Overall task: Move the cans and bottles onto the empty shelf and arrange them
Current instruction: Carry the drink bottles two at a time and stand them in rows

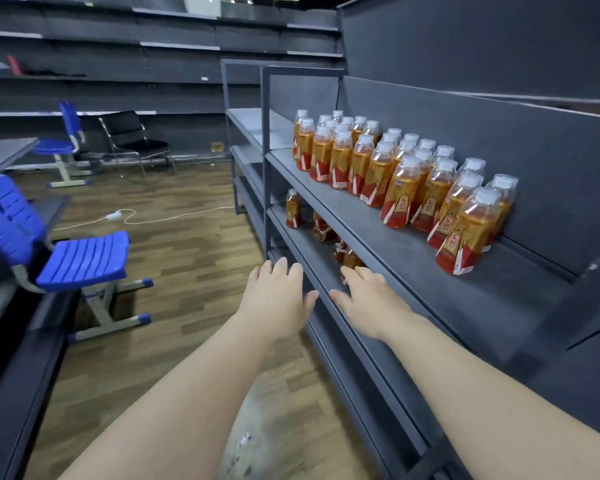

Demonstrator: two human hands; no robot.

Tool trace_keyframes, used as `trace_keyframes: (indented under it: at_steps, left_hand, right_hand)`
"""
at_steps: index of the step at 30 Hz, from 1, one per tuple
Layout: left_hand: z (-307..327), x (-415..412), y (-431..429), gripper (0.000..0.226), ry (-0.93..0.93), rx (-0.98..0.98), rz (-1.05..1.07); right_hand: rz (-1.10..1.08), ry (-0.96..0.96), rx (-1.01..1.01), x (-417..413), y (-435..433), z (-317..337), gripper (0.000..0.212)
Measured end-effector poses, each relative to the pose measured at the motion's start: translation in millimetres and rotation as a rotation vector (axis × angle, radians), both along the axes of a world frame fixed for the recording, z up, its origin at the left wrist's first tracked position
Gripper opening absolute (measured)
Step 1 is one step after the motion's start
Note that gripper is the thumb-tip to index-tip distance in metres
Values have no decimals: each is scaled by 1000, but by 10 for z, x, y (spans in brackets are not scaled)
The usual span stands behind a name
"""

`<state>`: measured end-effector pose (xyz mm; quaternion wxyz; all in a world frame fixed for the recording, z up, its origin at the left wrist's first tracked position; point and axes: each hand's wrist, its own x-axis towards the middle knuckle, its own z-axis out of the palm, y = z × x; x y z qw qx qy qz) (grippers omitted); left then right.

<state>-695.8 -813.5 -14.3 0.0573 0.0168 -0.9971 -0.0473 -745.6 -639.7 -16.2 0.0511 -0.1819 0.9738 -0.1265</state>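
Amber drink fills the clear plastic bottles on the upper shelf, each with a white cap. They stand upright in rough rows against the grey back panel, packed close together, and the front strip of the shelf is bare.

Labels: gold upper part, red lower part, with a white stripe. Two red Chinese characters show on the gold of the nearer bottles. Smaller print is too fine to read.

Lower shelf: one bottle of the same kind stands upright near the far end. Others lie tipped on their sides further along, partly hidden under the upper shelf. You cannot count them.

Your left hand is out in front of the lower shelf's front edge, fingers spread and relaxed, holding nothing. Your right hand is over that edge, fingers straight and pointing at the tipped bottles, also empty. Whether its fingertips touch a bottle cannot be told.

Around you: a blue plastic chair to the left, a black chair further back, and a white cable on the wood-pattern floor.
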Motion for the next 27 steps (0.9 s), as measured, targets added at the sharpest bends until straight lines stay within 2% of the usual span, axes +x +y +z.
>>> trace_keyframes:
  at_steps: [11,20,27]
  left_hand:
    - [-31,-1099,-345,41,7,14,-180]
    - [-23,-1868,76,59,18,38,-343]
    - [58,-2368,361,54,-9,-19,-353]
  right_hand:
    - [-182,45,22,-682,-269,122,60]
    - [-332,6,36,-1252,151,161,65]
    - [-362,-12,-4,-1676,439,110,67]
